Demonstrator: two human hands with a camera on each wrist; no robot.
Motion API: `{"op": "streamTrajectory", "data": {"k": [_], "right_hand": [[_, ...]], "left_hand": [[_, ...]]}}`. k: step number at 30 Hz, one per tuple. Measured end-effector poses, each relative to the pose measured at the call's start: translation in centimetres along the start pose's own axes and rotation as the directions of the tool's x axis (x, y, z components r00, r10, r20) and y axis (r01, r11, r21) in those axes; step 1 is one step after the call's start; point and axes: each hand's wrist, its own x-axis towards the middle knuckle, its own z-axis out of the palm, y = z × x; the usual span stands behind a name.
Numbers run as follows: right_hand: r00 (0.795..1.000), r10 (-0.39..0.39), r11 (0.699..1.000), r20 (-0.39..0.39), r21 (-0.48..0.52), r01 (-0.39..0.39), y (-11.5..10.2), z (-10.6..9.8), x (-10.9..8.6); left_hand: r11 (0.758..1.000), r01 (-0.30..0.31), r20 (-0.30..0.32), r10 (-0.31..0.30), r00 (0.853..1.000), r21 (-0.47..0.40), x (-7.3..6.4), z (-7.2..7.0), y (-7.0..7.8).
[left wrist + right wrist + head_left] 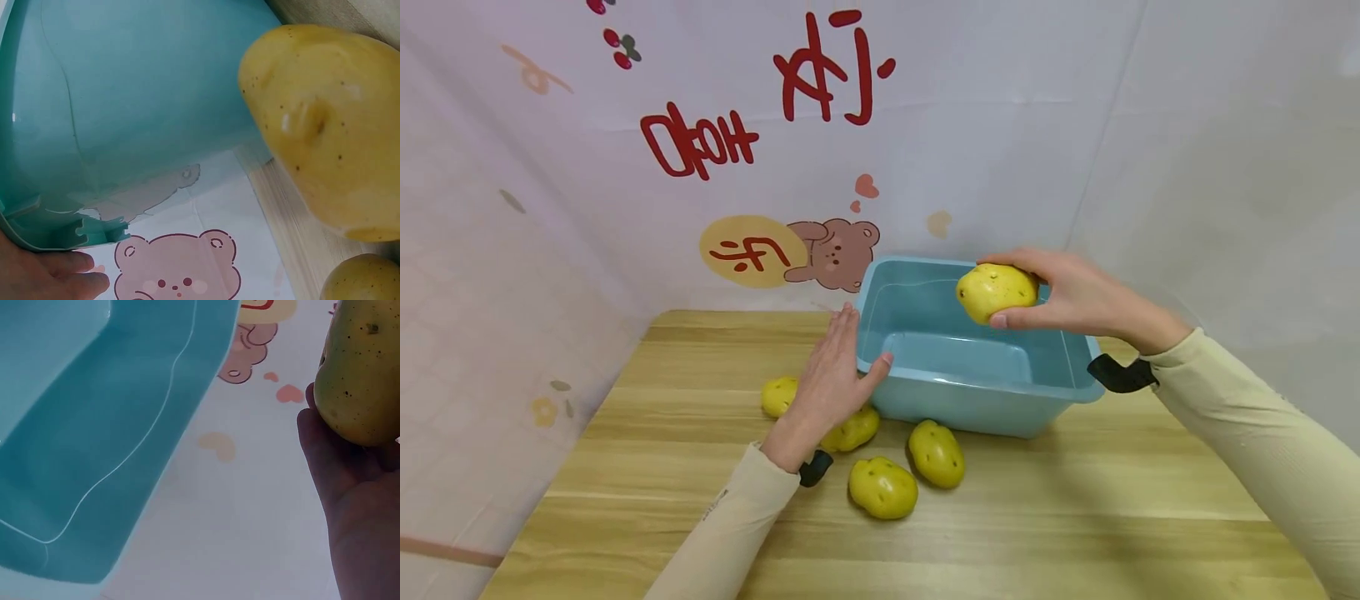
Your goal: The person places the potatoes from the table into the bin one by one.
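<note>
My right hand grips a yellow potato, held above the inside of a light blue plastic bin. In the right wrist view the same potato sits between thumb and fingers, beside the bin's rim. My left hand rests with straight fingers along the bin's left rim, its thumb over the front corner. The left wrist view shows those fingers touching the bin's corner. Beneath the left hand lie two potatoes, one at the left and one partly covered by the wrist.
Two more potatoes, one close to the bin's front wall and one nearer me, lie on the wood-grain table. Behind the bin stands a white wall covering with red characters and a printed bear.
</note>
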Motion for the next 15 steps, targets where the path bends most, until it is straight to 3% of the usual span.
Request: {"op": "streamTrajectory", "data": {"k": [6, 15], "right_hand": [[0.998, 0.053, 0.998, 0.027, -0.026, -0.053, 2.0, 0.8, 2.7], [0.995, 0.031, 0.998, 0.098, -0.059, -0.025, 5.0, 3.3, 5.8]], "left_hand": [[1.0, -0.01, -0.017, 0.01, 1.0, 0.007, -0.1, -0.1, 0.1], [1.0, -0.001, -0.006, 0.001, 1.0, 0.012, -0.5, -0.2, 0.1]]}}
